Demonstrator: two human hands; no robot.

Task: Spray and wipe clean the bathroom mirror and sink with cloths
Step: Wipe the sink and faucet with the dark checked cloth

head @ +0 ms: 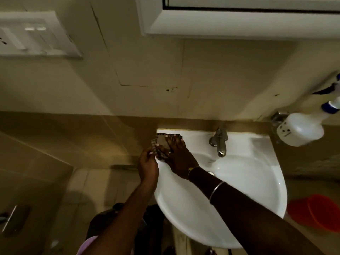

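Note:
A white sink (257, 190) hangs on the wall, with a chrome tap (219, 142) at its back. A brownish checked cloth (161, 139) lies on the sink's back left corner. My right hand (176, 153) lies on the cloth with its fingers spread flat. My left hand (148, 162) is at the sink's left rim and pinches the cloth's near edge with curled fingers. The mirror's white frame (230, 21) shows at the top. A white spray bottle (301, 129) with a blue nozzle stands to the right of the sink.
A red bucket (318, 212) sits on the floor at the right, below the sink's edge. A white switch plate (36, 35) is on the wall at the upper left. A metal fitting (12, 219) shows at the lower left.

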